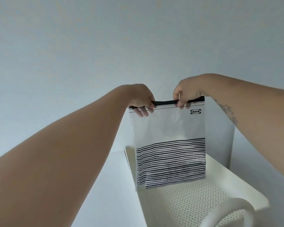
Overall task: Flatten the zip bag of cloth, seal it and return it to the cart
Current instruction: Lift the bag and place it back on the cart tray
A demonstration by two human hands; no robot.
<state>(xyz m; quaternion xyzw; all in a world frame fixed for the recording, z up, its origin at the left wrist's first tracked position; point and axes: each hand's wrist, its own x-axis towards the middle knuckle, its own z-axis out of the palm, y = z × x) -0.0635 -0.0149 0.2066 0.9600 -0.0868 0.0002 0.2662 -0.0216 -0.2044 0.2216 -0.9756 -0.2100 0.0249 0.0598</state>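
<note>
A clear zip bag (169,128) with a black top strip and black stripes across its lower half hangs upright above the cart. A pale cloth shows faintly behind the stripes near the bottom. My left hand (142,99) pinches the bag's top left corner. My right hand (187,92) pinches the top edge right of the middle. The bag's bottom edge sits just over the white cart tray (246,187), whose floor is perforated with small holes.
The cart's white handle (228,210) curves across the lower right. A white upright panel (220,138) stands behind the bag. A white floor or surface (115,185) lies left of the cart, and a plain pale wall fills the background.
</note>
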